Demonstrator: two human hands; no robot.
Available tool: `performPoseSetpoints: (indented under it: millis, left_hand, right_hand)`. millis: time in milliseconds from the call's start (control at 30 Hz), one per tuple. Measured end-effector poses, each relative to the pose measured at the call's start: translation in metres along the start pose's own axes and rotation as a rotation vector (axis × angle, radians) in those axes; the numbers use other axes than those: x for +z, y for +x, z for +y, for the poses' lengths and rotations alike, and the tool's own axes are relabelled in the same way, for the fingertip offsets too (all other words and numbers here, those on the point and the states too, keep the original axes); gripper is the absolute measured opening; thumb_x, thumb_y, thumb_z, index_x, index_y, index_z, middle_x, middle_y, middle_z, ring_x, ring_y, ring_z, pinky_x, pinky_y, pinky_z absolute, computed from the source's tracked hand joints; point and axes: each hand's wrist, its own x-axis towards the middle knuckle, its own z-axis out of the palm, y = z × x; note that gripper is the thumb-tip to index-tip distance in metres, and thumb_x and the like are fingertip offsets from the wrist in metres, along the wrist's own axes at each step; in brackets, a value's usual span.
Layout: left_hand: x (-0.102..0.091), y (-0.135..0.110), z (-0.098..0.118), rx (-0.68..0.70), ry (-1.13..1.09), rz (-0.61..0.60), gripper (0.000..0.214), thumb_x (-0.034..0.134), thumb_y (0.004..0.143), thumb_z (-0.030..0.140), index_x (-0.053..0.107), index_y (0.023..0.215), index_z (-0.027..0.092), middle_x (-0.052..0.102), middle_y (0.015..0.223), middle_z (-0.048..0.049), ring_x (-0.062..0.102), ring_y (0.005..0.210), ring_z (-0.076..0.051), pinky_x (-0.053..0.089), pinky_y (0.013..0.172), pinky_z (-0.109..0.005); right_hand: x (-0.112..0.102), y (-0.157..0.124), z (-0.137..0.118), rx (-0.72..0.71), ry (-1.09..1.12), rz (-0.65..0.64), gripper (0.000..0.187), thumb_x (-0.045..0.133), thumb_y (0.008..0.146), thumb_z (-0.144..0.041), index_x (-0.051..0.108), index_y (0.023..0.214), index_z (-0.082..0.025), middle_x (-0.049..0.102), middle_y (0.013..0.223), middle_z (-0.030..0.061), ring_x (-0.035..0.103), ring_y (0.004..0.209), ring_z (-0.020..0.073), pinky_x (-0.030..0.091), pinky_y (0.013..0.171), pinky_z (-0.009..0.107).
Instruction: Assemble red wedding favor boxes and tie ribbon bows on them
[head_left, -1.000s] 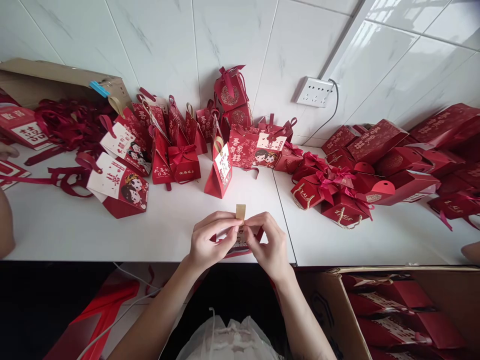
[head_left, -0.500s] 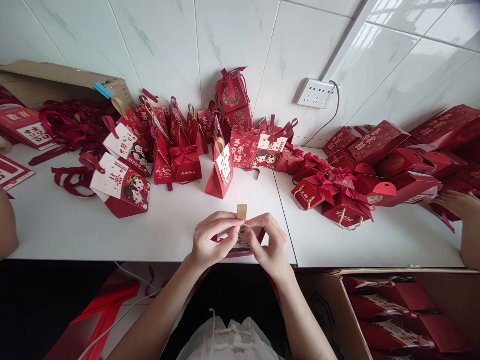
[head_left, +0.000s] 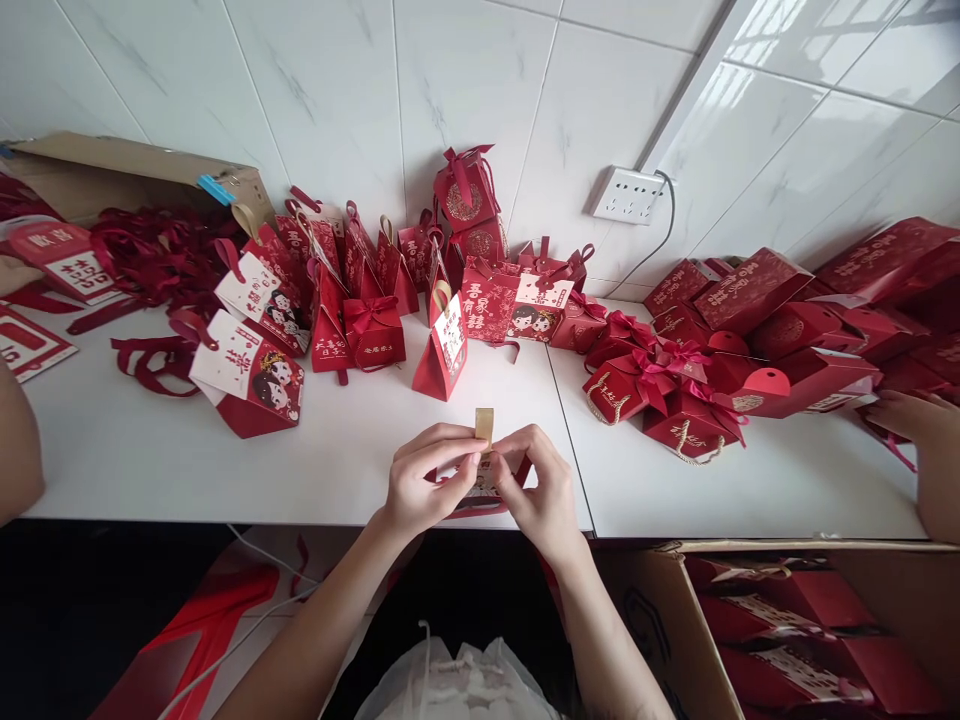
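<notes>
Close to the table's front edge stands a red and white gift box [head_left: 484, 482], partly covered by my fingers. A gold ribbon loop [head_left: 484, 424] sticks up from its top. My left hand [head_left: 431, 470] is closed, thumb and fingers pinching the base of the ribbon from the left. From the right, my right hand [head_left: 541, 487] pinches at the same spot, its fingertips closed on the ribbon's base. Just beyond my hands stands a finished-looking triangular gift box [head_left: 442, 350] with a similar gold loop.
Several red gift boxes [head_left: 367, 330] stand along the tiled wall, more lie piled at right [head_left: 750, 290]. Left are a heap of dark red ribbon [head_left: 154, 255] and a cardboard box [head_left: 112, 165]. Co-workers' arms [head_left: 937, 450] reach in from both sides. An open carton [head_left: 675, 610] sits below right.
My hands stay pinched at the ribbon with hardly any movement. The view has shifted slightly. At the far left, another person's hand has come further into view by a red box.
</notes>
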Motion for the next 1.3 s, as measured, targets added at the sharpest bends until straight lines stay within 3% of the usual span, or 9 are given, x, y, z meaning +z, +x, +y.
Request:
performPoseSetpoints:
  millis: [367, 467, 533, 600, 700, 767, 933, 1100, 1300]
  left_hand:
    - [-0.008, 0.003, 0.000, -0.076, -0.079, -0.095, 0.017, 0.059, 0.082, 0.008, 0.069, 0.090, 0.018, 0.071, 0.083, -0.0050, 0.068, 0.076, -0.013, 0.058, 0.068, -0.022]
    - [-0.021, -0.003, -0.003, -0.204, -0.133, -0.231, 0.038, 0.064, 0.080, 0.016, 0.059, 0.118, 0.020, 0.070, 0.100, -0.0084, 0.068, 0.091, -0.017, 0.058, 0.077, -0.025]
    - [-0.033, -0.010, -0.007, -0.331, -0.124, -0.346, 0.069, 0.070, 0.076, 0.025, 0.040, 0.138, 0.021, 0.063, 0.120, -0.0138, 0.063, 0.110, -0.024, 0.056, 0.088, -0.032]
    - [-0.041, -0.021, -0.011, -0.417, -0.056, -0.434, 0.090, 0.076, 0.070, 0.033, 0.028, 0.145, 0.022, 0.053, 0.135, -0.0171, 0.052, 0.124, -0.030, 0.051, 0.097, -0.040]
    - [-0.040, -0.037, -0.011, -0.502, 0.025, -0.520, 0.098, 0.079, 0.066, 0.035, 0.024, 0.146, 0.024, 0.046, 0.141, -0.0165, 0.047, 0.129, -0.033, 0.047, 0.101, -0.046]
    - [-0.032, -0.043, -0.008, -0.526, -0.009, -0.484, 0.097, 0.078, 0.067, 0.032, 0.023, 0.146, 0.025, 0.048, 0.140, -0.0160, 0.050, 0.126, -0.031, 0.047, 0.101, -0.046]
    - [-0.019, -0.037, 0.007, -0.413, -0.162, -0.245, 0.090, 0.081, 0.063, 0.031, 0.033, 0.138, 0.022, 0.052, 0.134, -0.0181, 0.055, 0.121, -0.030, 0.049, 0.099, -0.044]
    - [-0.027, -0.017, 0.023, -0.257, -0.094, -0.258, 0.079, 0.081, 0.061, 0.028, 0.043, 0.129, 0.021, 0.059, 0.126, -0.0161, 0.060, 0.113, -0.027, 0.052, 0.096, -0.040]
    - [-0.034, -0.010, 0.034, -0.114, -0.021, -0.235, 0.079, 0.082, 0.060, 0.028, 0.044, 0.128, 0.018, 0.061, 0.120, -0.0162, 0.060, 0.111, -0.027, 0.053, 0.094, -0.040]
  right_hand:
    - [0.004, -0.003, 0.004, -0.038, 0.005, 0.030, 0.006, 0.054, 0.090, -0.021, 0.057, 0.085, -0.020, 0.056, 0.075, 0.0013, 0.051, 0.062, 0.0123, 0.042, 0.054, 0.026]
    - [0.002, -0.004, 0.007, -0.019, 0.034, 0.046, 0.006, 0.054, 0.090, -0.020, 0.056, 0.084, -0.020, 0.055, 0.075, 0.0008, 0.049, 0.060, 0.0114, 0.040, 0.053, 0.025]
    - [-0.002, -0.005, 0.015, 0.032, 0.087, 0.137, 0.007, 0.054, 0.090, -0.021, 0.056, 0.083, -0.020, 0.054, 0.074, 0.0001, 0.048, 0.061, 0.0112, 0.040, 0.054, 0.024]
    - [-0.007, -0.008, 0.026, 0.106, 0.186, 0.283, 0.011, 0.055, 0.089, -0.025, 0.053, 0.080, -0.020, 0.052, 0.072, -0.0007, 0.048, 0.061, 0.0112, 0.039, 0.055, 0.023]
    - [-0.016, -0.012, 0.044, 0.184, 0.368, 0.477, 0.019, 0.059, 0.085, -0.033, 0.048, 0.077, -0.021, 0.048, 0.067, -0.0027, 0.046, 0.057, 0.0105, 0.038, 0.054, 0.022]
    - [-0.020, -0.014, 0.050, 0.188, 0.428, 0.562, 0.020, 0.060, 0.084, -0.035, 0.047, 0.078, -0.021, 0.048, 0.068, -0.0027, 0.048, 0.058, 0.0111, 0.042, 0.056, 0.024]
    - [-0.024, -0.017, 0.051, 0.198, 0.517, 0.559, 0.009, 0.051, 0.089, -0.032, 0.052, 0.084, -0.024, 0.055, 0.083, 0.0023, 0.058, 0.075, 0.0167, 0.052, 0.073, 0.037]
    - [-0.024, -0.018, 0.052, 0.229, 0.747, 0.525, 0.010, 0.059, 0.082, -0.027, 0.050, 0.079, -0.026, 0.045, 0.076, -0.0013, 0.055, 0.072, 0.0147, 0.052, 0.085, 0.047]
    - [-0.021, -0.017, 0.048, 0.241, 0.837, 0.464, 0.015, 0.052, 0.086, -0.035, 0.046, 0.075, -0.026, 0.036, 0.073, -0.0029, 0.049, 0.066, 0.0130, 0.051, 0.089, 0.049]
